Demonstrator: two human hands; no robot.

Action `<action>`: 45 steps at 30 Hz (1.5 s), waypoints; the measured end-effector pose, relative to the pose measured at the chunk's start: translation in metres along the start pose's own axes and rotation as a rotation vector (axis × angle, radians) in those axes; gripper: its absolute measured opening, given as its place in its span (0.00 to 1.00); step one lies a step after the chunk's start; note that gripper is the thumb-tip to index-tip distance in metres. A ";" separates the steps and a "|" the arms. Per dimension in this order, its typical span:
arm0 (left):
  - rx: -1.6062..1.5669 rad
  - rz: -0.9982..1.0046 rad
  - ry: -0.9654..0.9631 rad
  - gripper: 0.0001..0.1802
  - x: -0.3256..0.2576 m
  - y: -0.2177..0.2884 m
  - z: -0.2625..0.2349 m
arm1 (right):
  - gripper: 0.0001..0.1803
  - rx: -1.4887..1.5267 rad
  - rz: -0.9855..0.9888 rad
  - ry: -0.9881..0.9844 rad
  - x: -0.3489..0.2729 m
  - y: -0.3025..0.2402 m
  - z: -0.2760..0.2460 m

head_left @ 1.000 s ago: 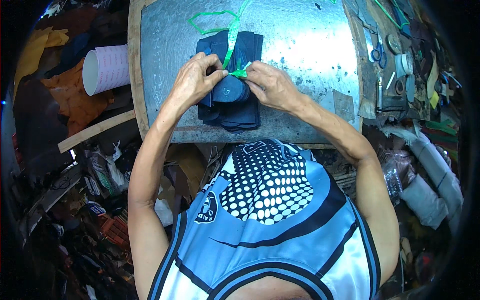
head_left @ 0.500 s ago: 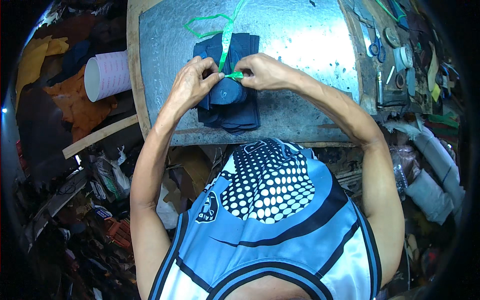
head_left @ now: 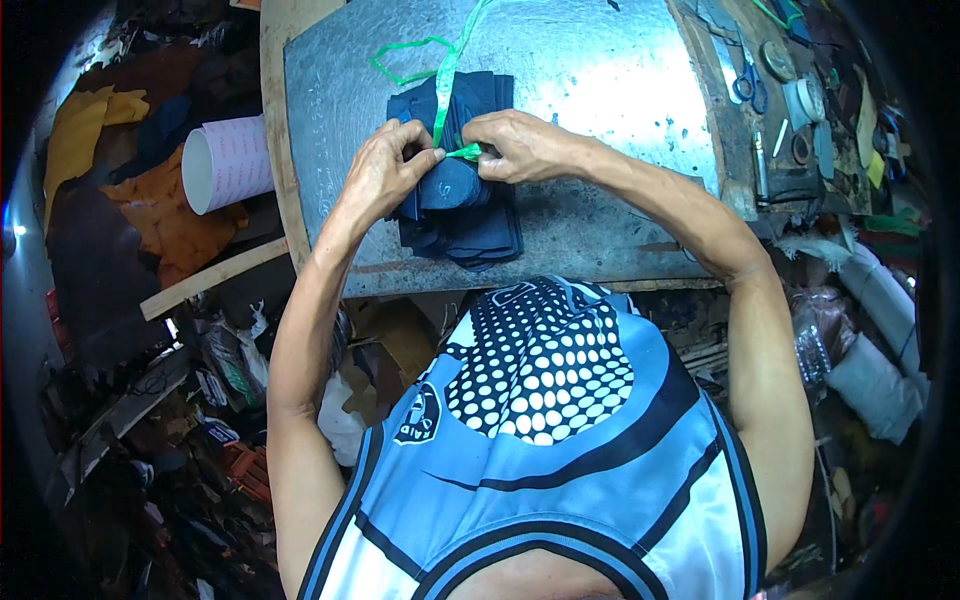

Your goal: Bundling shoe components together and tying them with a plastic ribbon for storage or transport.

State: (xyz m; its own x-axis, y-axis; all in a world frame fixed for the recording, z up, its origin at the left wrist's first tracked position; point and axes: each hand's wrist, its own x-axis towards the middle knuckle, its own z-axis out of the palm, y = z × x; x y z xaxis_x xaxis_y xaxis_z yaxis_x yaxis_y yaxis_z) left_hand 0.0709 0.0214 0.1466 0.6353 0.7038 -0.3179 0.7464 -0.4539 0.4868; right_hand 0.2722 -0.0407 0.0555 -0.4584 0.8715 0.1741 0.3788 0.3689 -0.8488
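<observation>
A stack of dark blue cut pieces (head_left: pixel 462 215) lies on a grey metal-topped bench (head_left: pixel 600 80). A green plastic strip (head_left: pixel 447 70) runs from the far side of the bench down over the stack. My left hand (head_left: pixel 385 170) and my right hand (head_left: pixel 515 145) meet over the middle of the stack, fingertips pinching the green strip between them. Both hands rest on the top piece. The knot or crossing of the strip is partly hidden by my fingers.
A white roll (head_left: pixel 225 165) lies left of the bench above orange and yellow hides (head_left: pixel 150 210). Blue-handled scissors (head_left: pixel 748 85), tape and small tools crowd the bench's right side. A wooden batten (head_left: pixel 210 280) and clutter fill the floor at the left.
Both hands have shifted slightly up the stack and closer together, still pinching the green strip. The stack has not moved.
</observation>
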 end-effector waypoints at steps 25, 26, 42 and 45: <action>-0.019 -0.017 0.016 0.12 -0.003 0.000 -0.001 | 0.11 -0.094 0.317 0.183 -0.060 -0.009 0.025; -0.018 -0.018 0.021 0.12 -0.003 -0.001 -0.001 | 0.13 -0.020 0.370 0.118 -0.063 -0.008 0.014; -0.080 0.064 0.153 0.14 -0.004 -0.014 0.017 | 0.13 1.708 0.134 0.466 0.018 -0.047 0.017; -0.065 0.042 0.129 0.13 -0.009 -0.005 0.008 | 0.15 1.264 0.176 0.485 0.008 -0.064 0.008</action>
State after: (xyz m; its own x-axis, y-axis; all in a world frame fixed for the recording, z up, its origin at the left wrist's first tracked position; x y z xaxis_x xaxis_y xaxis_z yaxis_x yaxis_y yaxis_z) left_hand 0.0634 0.0132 0.1407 0.6319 0.7511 -0.1910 0.7026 -0.4512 0.5502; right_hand 0.2377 -0.0606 0.1073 -0.0564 0.9972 -0.0488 -0.7044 -0.0743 -0.7059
